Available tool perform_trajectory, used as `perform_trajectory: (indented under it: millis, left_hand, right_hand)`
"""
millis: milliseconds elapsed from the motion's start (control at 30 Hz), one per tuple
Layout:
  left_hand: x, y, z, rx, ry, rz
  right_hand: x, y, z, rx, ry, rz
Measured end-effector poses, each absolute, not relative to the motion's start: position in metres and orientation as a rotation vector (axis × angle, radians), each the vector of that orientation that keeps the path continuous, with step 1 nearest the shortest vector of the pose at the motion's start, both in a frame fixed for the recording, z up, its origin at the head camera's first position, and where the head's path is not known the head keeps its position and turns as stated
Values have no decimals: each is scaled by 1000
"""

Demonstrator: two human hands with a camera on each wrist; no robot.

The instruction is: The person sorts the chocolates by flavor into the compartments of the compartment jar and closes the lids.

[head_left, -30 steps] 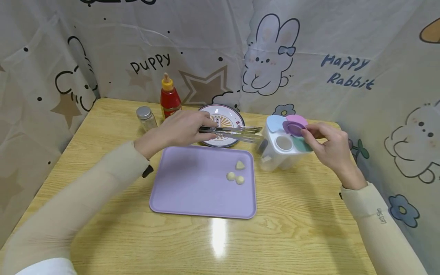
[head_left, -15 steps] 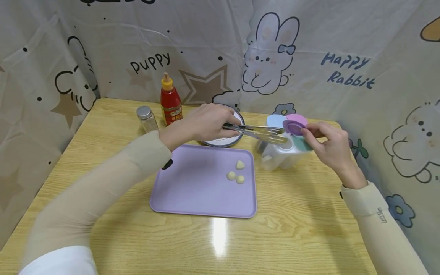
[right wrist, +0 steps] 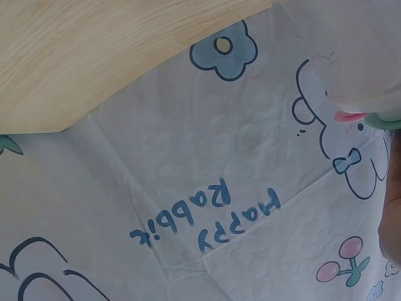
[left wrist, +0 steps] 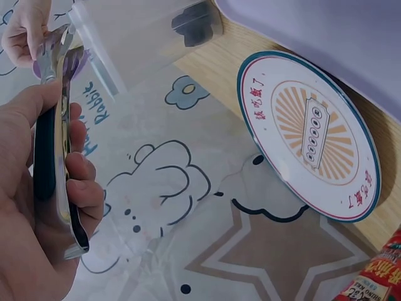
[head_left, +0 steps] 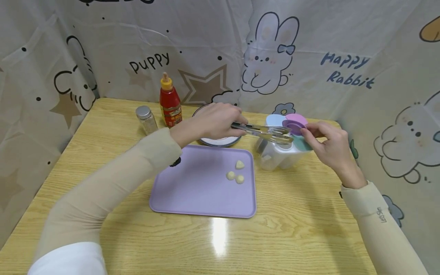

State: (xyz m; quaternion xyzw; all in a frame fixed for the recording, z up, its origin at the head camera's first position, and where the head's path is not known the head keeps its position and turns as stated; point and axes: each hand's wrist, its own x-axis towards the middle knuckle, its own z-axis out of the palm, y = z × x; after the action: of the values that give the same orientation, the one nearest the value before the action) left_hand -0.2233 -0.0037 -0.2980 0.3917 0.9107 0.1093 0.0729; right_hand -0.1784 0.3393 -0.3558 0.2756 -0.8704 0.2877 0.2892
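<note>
Metal tongs (head_left: pixel 262 132) are gripped in the left hand (head_left: pixel 209 122), their tips over the open compartment of the white container (head_left: pixel 280 151) at the far right edge of the surface (head_left: pixel 302 229). The right hand (head_left: pixel 331 147) pinches the purple lid (head_left: pixel 295 125) open. Three pale pieces (head_left: pixel 235 173) already lie on the lilac tray (head_left: pixel 192 191), so I judge the moving only partly done.

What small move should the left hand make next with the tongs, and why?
Probably lower the tongs into the container. The left hand grips them with their tips over its top, while the right hand holds the purple lid flipped up.
</note>
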Motion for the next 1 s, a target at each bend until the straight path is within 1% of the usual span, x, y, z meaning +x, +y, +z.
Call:
perform_trajectory:
  millis: [300,467,600,800,1000]
  left_hand:
    - [-221,-12,-299,1185,2752,326]
    - [-213,-34,-305,1207,2785,348]
    - [-204,-54,-313,1176,2791,400]
    - [-189,-82,-332,1105,2775,419]
    - [-178,-104,-361,1071,2771,426]
  right_hand:
    - [-180,338,-355,742,-2305,790]
    - [-181,335,-357,745,-2308,806]
    - [-181,335,-357,739,-2307,804]
    - [-179,338,-358,737,-2307,805]
    - [-178,340,-358,731,-2306,793]
